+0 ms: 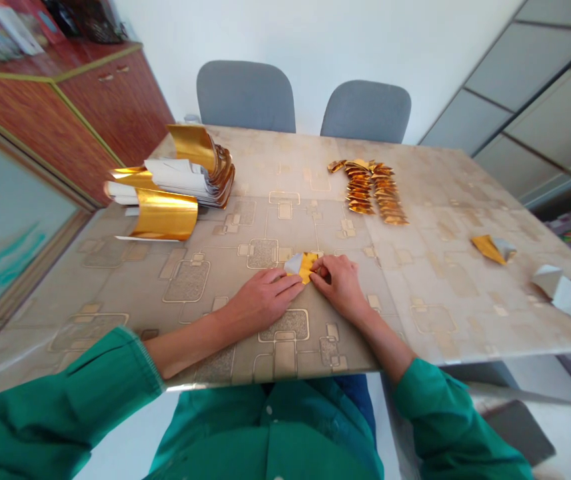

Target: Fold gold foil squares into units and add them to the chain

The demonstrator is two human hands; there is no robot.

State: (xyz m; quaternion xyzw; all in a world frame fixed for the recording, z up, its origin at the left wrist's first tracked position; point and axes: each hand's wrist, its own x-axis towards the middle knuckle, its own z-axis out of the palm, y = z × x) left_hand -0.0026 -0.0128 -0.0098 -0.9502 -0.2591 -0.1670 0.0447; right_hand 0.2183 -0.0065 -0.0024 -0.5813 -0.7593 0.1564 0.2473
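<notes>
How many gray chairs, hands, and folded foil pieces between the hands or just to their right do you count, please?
Gray chairs: 2
Hands, the left hand and the right hand: 2
Folded foil pieces, the piece between the hands and the piece to the right: 2
Total: 6

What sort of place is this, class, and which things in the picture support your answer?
Probably a room in a home, likely a dining room: a dining table under a patterned plastic cover, two grey upholstered chairs and a reddish wooden sideboard.
</notes>
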